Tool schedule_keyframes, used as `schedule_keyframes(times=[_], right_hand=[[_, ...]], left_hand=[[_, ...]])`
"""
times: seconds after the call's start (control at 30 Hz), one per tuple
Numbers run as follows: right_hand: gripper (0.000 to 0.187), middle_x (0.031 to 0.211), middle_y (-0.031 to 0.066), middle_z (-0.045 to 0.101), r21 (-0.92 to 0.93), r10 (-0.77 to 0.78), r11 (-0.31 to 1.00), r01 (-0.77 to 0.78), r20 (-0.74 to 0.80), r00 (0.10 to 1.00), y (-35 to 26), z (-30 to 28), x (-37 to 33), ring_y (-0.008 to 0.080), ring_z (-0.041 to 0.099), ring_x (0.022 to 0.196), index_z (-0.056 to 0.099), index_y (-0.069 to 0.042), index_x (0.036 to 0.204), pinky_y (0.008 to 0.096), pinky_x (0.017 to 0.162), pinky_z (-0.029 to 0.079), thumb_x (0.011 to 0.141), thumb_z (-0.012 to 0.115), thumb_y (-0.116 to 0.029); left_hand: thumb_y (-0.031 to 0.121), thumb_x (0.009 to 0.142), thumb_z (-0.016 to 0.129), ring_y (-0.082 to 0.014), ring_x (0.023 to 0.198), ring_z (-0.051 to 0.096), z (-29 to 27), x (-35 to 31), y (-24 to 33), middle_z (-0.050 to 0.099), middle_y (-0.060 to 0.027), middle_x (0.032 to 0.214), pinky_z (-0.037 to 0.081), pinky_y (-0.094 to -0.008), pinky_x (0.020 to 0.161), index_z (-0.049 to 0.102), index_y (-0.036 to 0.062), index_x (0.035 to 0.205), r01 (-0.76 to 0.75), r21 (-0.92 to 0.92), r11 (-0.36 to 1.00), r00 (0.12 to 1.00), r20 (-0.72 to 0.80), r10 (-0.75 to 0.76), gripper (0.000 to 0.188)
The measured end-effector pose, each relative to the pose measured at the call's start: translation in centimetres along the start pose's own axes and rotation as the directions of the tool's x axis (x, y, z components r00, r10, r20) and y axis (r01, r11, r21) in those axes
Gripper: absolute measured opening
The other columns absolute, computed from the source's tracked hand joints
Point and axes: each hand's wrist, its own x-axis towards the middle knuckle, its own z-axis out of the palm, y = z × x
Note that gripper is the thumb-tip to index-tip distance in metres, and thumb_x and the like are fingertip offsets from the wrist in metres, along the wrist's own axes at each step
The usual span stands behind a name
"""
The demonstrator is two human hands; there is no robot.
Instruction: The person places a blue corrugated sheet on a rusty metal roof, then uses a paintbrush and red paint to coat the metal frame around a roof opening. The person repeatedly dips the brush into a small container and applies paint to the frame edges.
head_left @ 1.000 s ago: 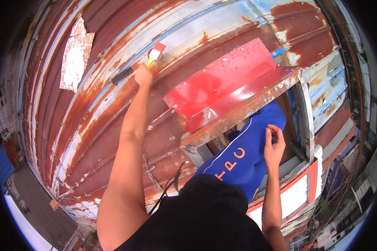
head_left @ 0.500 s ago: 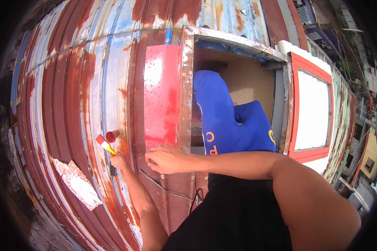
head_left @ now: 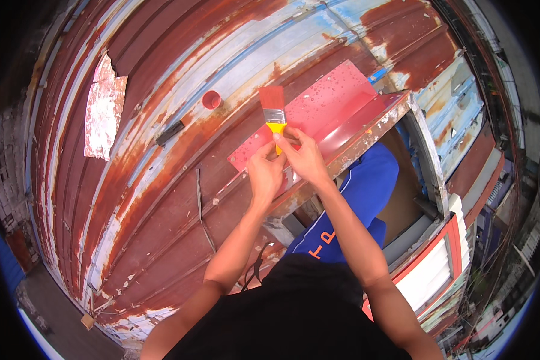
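A paintbrush (head_left: 274, 115) with a yellow handle, a metal band and red-stained bristles points up and away from me. My left hand (head_left: 265, 172) closes on the lower handle, thumb and fingers bent around it. My right hand (head_left: 306, 159) pinches the handle just below the metal band. Behind the brush lies a glossy red metal sheet (head_left: 333, 96), beaded with drops, along the edge of a hatch opening. A small red cup (head_left: 211, 100) stands on the roof left of the brush; what is inside I cannot make out.
Corrugated, rust-streaked roofing (head_left: 162, 60) spreads around me. My blue-trousered legs (head_left: 366, 180) are in the opening, inside a worn frame (head_left: 429, 150). A red-framed white panel (head_left: 429, 279) is at right. A dark bar (head_left: 170, 133), a peeling sheet (head_left: 105, 111) and a cable (head_left: 200, 201) lie left.
The view has turned. My left hand has brought the brush from beside the cup to in front of me. My right hand has left the red sheet's edge and taken hold of the handle.
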Motion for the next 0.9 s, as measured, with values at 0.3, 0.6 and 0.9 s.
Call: schedule_keyframes(times=[0.3, 0.6, 0.9], right_hand=[[0.038, 0.107, 0.0162, 0.081, 0.14, 0.127, 0.984, -0.112, -0.099, 0.987, 0.6, -4.8, 3.6, 0.0195, 0.078, 0.092, 0.068, 0.005, 0.131, 0.0322, 0.085, 0.06, 0.111, 0.065, -0.028], [0.039, 0.102, 0.0099, 0.076, 0.178, 0.256, 0.955, -0.239, -0.082, 0.963, 0.0, -11.9, 3.3, 0.016, 0.075, 0.085, 0.064, 0.0, 0.133, 0.0288, 0.073, 0.06, 0.114, 0.059, -0.034], [0.037, 0.102, 0.0093, 0.075, 0.24, 0.356, 0.915, -0.325, -0.101, 0.929, 1.4, -14.3, 0.2, 0.0142, 0.073, 0.085, 0.064, 0.0, 0.135, 0.0282, 0.073, 0.06, 0.115, 0.058, -0.03]], left_hand=[[0.03, 0.088, 0.087, -0.0252, 0.108, 0.078, -0.5, 6.2, -6.9, 0.079, -0.0172, 0.122, 0.06, -0.0384, 0.093, 0.072, -0.0046, 0.13, -0.043, 0.135, 0.99, 0.978, 0.206, 0.014, 0.057], [0.034, 0.068, 0.102, -0.0246, 0.094, 0.075, -9.8, 26.4, -27.2, 0.066, -0.0209, 0.144, 0.057, -0.0421, 0.094, 0.046, -0.0039, 0.154, -0.01, 0.082, 0.997, 0.898, -0.438, 0.045, 0.11], [0.02, 0.074, 0.101, -0.0218, 0.119, 0.068, -5.5, 31.3, -26.9, 0.072, -0.0099, 0.132, 0.053, -0.0362, 0.104, 0.061, 0.0027, 0.141, -0.245, -0.07, 0.967, 0.849, -0.497, 0.179, 0.08]])
